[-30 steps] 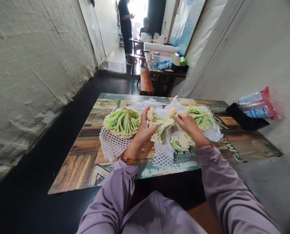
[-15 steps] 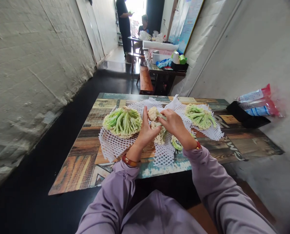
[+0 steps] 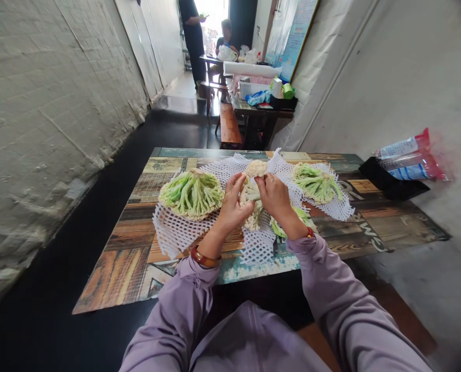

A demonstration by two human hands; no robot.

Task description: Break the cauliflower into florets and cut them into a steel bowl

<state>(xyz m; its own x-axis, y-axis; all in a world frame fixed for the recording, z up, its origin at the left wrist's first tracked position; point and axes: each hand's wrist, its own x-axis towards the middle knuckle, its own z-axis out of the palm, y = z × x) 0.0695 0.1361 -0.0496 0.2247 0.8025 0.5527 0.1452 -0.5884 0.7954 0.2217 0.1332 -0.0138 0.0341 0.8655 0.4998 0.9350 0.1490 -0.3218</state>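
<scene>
- Bumpy cream cauliflower piece with pale stalks [image 3: 249,195]: in the head view, it is between the two hands, over the middle of the flat table with a brown and blue-green wood-patch top [image 3: 133,248].
- Right hand [image 3: 276,197]: its fingers and thumb are bent close together, pinching the stalk of a small, round cream floret [image 3: 256,167]. The floret pokes up past the fingertips.
- Left hand [image 3: 232,205]: its fingers curl a little, with the thumb apart from them, around the left side of the piece. I cannot tell how tightly it holds on.
- Big fan-shaped cauliflower chunk [image 3: 194,195]: it sits to the left, with long green stalks and a bumpy cream edge.
- Smaller green and cream chunk [image 3: 318,183]: it lies on the right.
- Green and cream bit [image 3: 280,228]: the right hand and wrist partly hide it.
- Crinkly white net sheets [image 3: 258,250]: they lie under the cauliflower and are full of little holes.
</scene>
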